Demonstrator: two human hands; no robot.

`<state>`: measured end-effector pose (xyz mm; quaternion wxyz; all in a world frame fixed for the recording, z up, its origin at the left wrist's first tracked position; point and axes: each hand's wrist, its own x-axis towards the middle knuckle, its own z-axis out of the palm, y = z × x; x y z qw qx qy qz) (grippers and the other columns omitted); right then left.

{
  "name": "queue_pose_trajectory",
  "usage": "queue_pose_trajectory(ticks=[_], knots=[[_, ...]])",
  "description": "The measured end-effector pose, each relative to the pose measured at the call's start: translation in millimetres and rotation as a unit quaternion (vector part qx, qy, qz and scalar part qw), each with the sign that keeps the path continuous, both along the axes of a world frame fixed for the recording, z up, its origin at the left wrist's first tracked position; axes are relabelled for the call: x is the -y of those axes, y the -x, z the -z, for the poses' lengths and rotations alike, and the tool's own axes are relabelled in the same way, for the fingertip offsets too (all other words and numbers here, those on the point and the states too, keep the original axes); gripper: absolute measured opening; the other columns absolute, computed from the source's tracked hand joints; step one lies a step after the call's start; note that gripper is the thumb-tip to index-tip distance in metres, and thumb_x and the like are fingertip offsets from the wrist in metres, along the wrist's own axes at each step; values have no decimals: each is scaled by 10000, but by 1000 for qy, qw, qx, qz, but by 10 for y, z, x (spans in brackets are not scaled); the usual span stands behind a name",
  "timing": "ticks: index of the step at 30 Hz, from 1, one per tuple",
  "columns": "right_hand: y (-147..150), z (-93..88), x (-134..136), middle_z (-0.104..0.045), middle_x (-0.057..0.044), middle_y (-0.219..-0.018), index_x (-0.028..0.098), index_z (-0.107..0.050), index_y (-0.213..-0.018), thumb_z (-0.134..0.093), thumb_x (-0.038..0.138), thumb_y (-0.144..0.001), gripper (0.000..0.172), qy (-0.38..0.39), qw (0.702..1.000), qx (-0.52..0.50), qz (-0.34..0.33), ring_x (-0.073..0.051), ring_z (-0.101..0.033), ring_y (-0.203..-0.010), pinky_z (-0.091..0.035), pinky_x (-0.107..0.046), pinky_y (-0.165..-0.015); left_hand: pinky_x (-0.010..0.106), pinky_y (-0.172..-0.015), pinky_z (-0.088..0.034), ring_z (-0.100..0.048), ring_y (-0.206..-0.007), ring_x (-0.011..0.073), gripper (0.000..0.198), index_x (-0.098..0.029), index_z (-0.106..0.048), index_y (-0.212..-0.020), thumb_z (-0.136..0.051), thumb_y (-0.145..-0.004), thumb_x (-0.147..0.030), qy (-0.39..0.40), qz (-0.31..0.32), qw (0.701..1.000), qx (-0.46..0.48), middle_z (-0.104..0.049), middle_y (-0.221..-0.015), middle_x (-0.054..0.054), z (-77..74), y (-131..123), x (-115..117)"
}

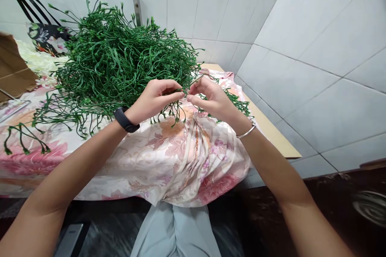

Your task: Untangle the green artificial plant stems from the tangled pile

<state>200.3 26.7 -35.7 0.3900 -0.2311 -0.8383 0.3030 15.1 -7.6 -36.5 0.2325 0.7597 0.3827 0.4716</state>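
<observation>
A large heap of thin green artificial flower stems (120,56) with small budded tips lies on the cloth before me. My left hand (158,96), wearing a black wristband, pinches a green stem (176,115) between thumb and fingers, its branches hanging below. Just right of it, my right hand (212,100), with a silver bangle, has thumb and fingertips pinched at the same stem's end. The fingertips of both hands nearly meet, and exactly what the right one grips is partly hidden. More loose green stems (238,102) lie beyond the right hand.
A floral cloth (144,164) covers the table, bunched near my lap. Cardboard (271,132) sticks out at right beside the tiled wall (325,48). At back left are a black floral bag (48,39), pale flowers (45,66) and a cardboard box (13,64).
</observation>
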Motion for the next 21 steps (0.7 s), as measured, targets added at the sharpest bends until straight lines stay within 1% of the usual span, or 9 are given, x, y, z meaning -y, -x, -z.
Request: queue_pose_trajectory(ticks=[2,3,4,6,8,10,13,17,21], knots=[[-10,-18,5,-579,-23,-790,161,-527,-872,-614,317,-752,215,11,1000,19,-10,-120,-554,-727,-458,-262,-678,212,-498,-320,-443,-549,82,151,-148,-661,-747,-595,-750,-283,-7,2,1000,-17,-563,-620,0,2,4,6],[-19,-30,7,-587,-19,-759,156,-543,-864,-605,310,-758,198,1,999,44,-8,-117,-553,-701,-451,-257,-654,215,-515,-336,-460,-571,89,153,-147,-662,-752,-589,-752,-282,-16,3,999,-30,-581,-643,9,1,6,11],[-31,-42,7,-587,-12,-714,152,-559,-838,-587,291,-769,158,-22,997,77,1,-112,-545,-663,-436,-251,-624,217,-534,-351,-475,-595,96,150,-146,-662,-750,-586,-751,-275,-27,3,999,-47,-596,-664,15,0,7,16],[-55,-64,6,-566,1,-635,154,-568,-756,-545,239,-784,93,-104,984,139,36,-100,-503,-592,-392,-244,-575,220,-554,-358,-482,-614,102,135,-145,-659,-728,-586,-743,-257,-53,-5,996,-76,-605,-675,18,-1,0,23],[-69,-76,0,-537,0,-603,161,-549,-703,-509,210,-794,110,-206,959,173,91,-103,-462,-568,-360,-255,-567,216,-535,-332,-445,-578,90,126,-141,-649,-711,-578,-742,-240,-64,-25,994,-87,-577,-630,5,1,-24,23],[-66,-77,-7,-517,-18,-606,166,-527,-685,-466,208,-816,150,-304,923,180,151,-124,-451,-592,-362,-279,-599,213,-508,-292,-388,-536,74,127,-137,-629,-690,-564,-748,-229,-64,-43,995,-71,-517,-574,-16,5,-62,16],[-27,-61,-9,-511,-41,-628,168,-521,-711,-386,198,-850,196,-398,872,184,219,-160,-472,-646,-388,-326,-680,211,-494,-257,-342,-520,64,127,-135,-579,-644,-559,-745,-210,-75,-55,995,-35,-442,-545,-34,8,-121,4],[46,-31,12,-524,-51,-663,162,-524,-766,-329,198,-881,230,-439,834,180,281,-185,-511,-701,-404,-375,-755,210,-490,-244,-319,-528,64,129,-138,-533,-622,-571,-732,-191,-106,-64,992,-3,-383,-537,-43,5,-161,13],[91,-8,41,-530,-54,-684,167,-514,-779,-320,206,-895,230,-442,824,161,317,-195,-533,-728,-420,-383,-752,210,-475,-223,-293,-518,60,161,-139,-510,-599,-580,-735,-189,-107,-62,992,29,-346,-523,-47,-18,-172,39]])
